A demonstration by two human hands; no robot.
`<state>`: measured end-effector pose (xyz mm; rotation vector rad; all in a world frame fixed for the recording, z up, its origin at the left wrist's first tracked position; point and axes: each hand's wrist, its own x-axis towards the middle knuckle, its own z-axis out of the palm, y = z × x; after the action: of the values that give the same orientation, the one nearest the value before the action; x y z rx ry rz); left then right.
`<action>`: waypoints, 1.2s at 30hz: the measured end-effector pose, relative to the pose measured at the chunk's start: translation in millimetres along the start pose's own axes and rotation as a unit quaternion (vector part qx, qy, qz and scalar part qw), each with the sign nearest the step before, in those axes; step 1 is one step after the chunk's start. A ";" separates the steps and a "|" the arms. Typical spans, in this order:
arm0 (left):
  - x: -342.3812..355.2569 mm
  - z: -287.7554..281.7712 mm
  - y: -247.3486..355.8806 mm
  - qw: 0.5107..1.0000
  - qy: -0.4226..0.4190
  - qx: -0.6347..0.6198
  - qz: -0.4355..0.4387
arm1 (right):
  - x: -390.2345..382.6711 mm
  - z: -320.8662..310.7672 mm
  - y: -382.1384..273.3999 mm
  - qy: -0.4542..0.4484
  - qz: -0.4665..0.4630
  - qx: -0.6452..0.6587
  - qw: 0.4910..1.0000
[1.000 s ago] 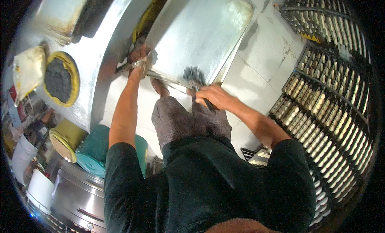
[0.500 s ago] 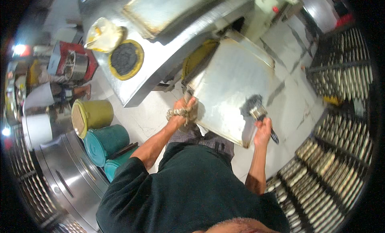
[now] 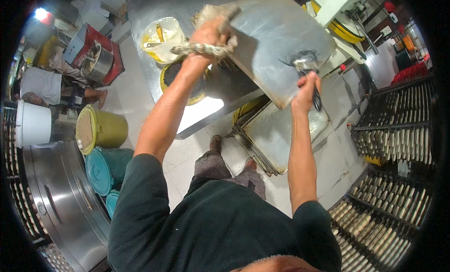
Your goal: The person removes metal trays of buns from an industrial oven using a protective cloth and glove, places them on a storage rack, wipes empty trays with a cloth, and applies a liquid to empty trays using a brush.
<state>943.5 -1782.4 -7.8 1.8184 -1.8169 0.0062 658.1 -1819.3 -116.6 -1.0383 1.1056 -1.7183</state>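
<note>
My left hand [image 3: 210,32] is closed around the near-left edge of a grey metal baking tray [image 3: 267,30], with a beige cloth [image 3: 220,13] bunched in the grip. A twisted cloth band [image 3: 204,48] circles that wrist. The tray is tilted and overlaps the steel table. In my right hand [image 3: 305,90] is a broad brush [image 3: 307,65] with a black handle, its bristles at the tray's right part, by a dark smear. Partly behind my left forearm sits a yellow-rimmed tub [image 3: 196,99] of dark stuff. Beside it stands a whitish container [image 3: 161,40] with a yellow-handled utensil.
Below the table edge leans a stack of trays [image 3: 281,141] near my feet. Racks of pale dough pieces [image 3: 389,145] stand at the right. On the left are an olive bucket [image 3: 110,126], teal bins [image 3: 105,166] and a steel cabinet [image 3: 61,192]. A white machine [image 3: 335,9] stands far right.
The held tray has moved up and away from me, over the table, uncovering the stacked trays below. Both arms have stretched farther forward, and the brush has gone with the tray.
</note>
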 end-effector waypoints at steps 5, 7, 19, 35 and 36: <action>-53.7 43.1 -56.9 0.991 -0.059 -0.108 -0.053 | 18.4 60.4 50.0 -0.122 0.008 -0.045 0.991; -96.6 35.7 -69.0 0.976 -0.066 -0.176 -0.107 | 22.4 72.9 54.4 -0.167 -0.015 -0.093 0.981; -227.5 27.6 -107.7 0.544 -0.043 -0.698 -0.464 | -14.6 364.8 -39.3 -0.652 -0.219 -0.207 0.695; -236.7 34.1 -100.3 0.592 -0.153 -0.617 -0.496 | -34.0 471.9 -3.8 -0.681 -0.133 -0.492 0.525; -235.9 33.8 -92.3 0.547 -0.161 -0.665 -0.482 | -5.8 467.6 -7.9 -0.705 -0.147 -0.464 0.516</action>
<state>996.9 -1585.8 -162.1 1.2375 -0.2208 -1.6832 1091.4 -1933.4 17.2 -2.6129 0.5289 0.2248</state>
